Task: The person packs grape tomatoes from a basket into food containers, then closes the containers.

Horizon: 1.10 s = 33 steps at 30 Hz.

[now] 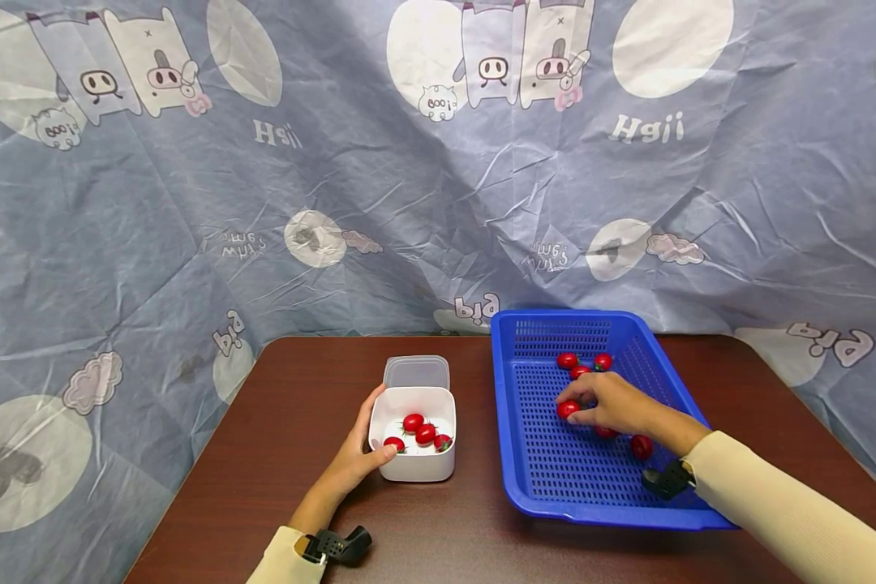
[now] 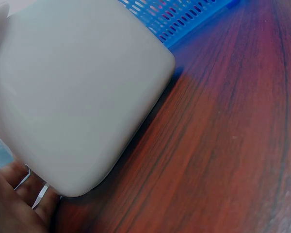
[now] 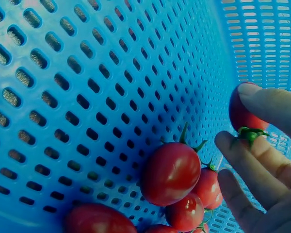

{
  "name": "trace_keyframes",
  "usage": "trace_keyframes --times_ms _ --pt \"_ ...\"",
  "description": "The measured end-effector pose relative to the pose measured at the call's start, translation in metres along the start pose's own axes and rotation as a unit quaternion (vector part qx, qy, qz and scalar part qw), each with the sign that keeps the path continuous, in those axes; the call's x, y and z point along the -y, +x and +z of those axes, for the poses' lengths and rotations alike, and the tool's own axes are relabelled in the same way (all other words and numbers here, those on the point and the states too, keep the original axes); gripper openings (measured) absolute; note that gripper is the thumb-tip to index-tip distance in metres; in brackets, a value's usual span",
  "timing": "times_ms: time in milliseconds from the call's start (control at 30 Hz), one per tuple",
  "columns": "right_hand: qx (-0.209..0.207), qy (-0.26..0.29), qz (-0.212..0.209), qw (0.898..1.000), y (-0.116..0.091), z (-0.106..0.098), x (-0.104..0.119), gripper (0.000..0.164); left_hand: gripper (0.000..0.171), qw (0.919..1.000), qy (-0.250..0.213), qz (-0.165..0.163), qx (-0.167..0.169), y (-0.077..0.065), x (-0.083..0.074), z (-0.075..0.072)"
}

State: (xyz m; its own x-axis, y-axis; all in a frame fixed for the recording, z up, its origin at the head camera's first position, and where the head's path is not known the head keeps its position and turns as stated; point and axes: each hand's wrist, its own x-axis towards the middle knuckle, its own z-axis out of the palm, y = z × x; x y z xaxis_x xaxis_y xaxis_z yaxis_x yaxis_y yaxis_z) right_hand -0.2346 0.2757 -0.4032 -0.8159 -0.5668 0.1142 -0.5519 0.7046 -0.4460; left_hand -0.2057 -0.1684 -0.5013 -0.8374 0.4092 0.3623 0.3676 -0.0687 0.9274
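Cream-sleeved left hand (image 1: 352, 460), gripping white square plastic box (image 1: 419, 468) left of blue plastic basket (image 1: 591, 513); right hand (image 1: 611, 403) inside, pinching oval red tomato (image 1: 567, 409).

Blue-grey cloth backdrop (image 1: 409, 195): "Haii", "BOO" upright; "Pig", "why?" flipped, repeated.

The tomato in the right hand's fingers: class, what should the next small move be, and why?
Probably lift the tomato over the rim of the blue basket toward the white box: the right hand pinches it, the left hand holds the box, and four tomatoes lie inside.
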Motion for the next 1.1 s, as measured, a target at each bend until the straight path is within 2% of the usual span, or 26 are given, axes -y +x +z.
trace_keyframes --times_ms 233,467,800,1100 --pt "-0.049 0.004 -0.029 0.998 0.002 0.002 -0.001 0.028 0.089 1.0 0.004 0.004 0.001 0.0 0.0 0.0" --pt "-0.066 0.019 -0.032 0.997 0.004 0.002 0.001 0.027 0.088 1.0 0.009 0.004 0.001 0.0 0.001 -0.001" --pt "-0.068 0.102 -0.025 0.992 0.012 -0.004 0.011 0.027 0.089 0.9999 0.015 -0.004 -0.005 -0.001 0.001 0.0" --pt "-0.107 0.121 -0.028 0.986 0.02 -0.008 0.021 0.02 0.089 0.9998 0.016 -0.008 -0.01 -0.001 0.0 0.0"
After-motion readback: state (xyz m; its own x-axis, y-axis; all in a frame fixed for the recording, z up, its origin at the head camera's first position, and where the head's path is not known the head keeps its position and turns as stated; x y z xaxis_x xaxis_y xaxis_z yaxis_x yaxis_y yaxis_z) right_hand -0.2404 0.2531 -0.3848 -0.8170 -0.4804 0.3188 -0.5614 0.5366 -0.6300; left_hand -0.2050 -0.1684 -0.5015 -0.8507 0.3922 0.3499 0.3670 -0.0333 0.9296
